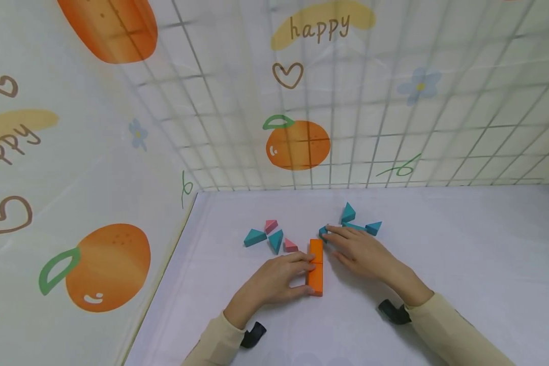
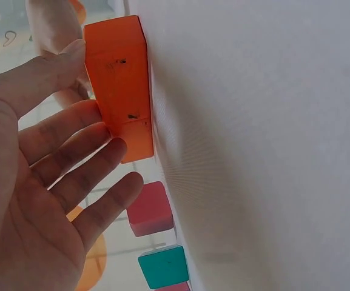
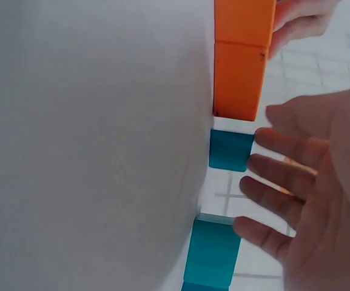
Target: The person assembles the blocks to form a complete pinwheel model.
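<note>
On my left hand (image 1: 276,278), the fingers are spread and fairly straight, their tips touching the left side of two orange blocks, with the thumb by the near end of the lower one. The upper orange block (image 1: 317,249) and the lower orange block (image 1: 316,278) sit end to end in an upright column in the lower middle of the head frame, a thin seam between them. My right hand (image 1: 363,250) reaches in from the lower right, fingers extended and apart, the foremost tips at the edge of a small blue block (image 1: 323,232) just beyond the column's top end; the thumb stands clear of it. I see a narrow gap between that block and the orange in the right wrist view. Outward to the upper left of the column I have two pink blocks (image 1: 291,246) and two teal wedges (image 1: 254,237) in a loose group. Above and beyond the right fingers lie a teal triangle (image 1: 348,213), a flat blue piece (image 1: 354,226) partly covered by them, and a blue wedge (image 1: 373,228). Everything rests on a white tabletop (image 1: 466,254), with a fruit-printed sheet (image 1: 238,112) filling the upper frame.
</note>
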`<control>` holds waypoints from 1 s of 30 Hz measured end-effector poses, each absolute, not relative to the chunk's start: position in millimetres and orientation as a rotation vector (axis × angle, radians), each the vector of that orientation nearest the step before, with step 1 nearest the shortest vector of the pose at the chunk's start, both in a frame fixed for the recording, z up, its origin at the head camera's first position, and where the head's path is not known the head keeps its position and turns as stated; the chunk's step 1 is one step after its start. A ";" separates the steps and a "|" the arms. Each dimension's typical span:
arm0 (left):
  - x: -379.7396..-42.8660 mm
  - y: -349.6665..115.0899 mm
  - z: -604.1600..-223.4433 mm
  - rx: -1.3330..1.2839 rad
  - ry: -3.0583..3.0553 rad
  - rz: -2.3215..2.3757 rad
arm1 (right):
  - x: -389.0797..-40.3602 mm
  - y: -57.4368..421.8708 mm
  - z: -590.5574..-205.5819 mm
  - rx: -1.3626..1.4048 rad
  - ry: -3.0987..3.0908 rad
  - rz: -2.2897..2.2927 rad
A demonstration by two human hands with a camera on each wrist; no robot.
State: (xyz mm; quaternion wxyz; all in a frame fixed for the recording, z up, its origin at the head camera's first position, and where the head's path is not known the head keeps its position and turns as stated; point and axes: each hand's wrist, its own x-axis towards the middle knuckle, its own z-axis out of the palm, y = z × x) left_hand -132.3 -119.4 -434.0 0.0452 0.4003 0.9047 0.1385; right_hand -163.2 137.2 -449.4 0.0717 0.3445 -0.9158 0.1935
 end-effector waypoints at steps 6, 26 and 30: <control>-132.2 -118.6 -435.0 1.245 2.764 0.432 | -169.8 133.2 -446.9 1.016 -2.778 0.609; -134.0 -120.7 -435.8 1.221 2.758 0.446 | -173.1 129.2 -449.7 1.041 -2.820 0.669; -133.9 -121.0 -435.0 1.225 2.755 0.453 | -173.2 128.5 -451.0 1.040 -2.823 0.673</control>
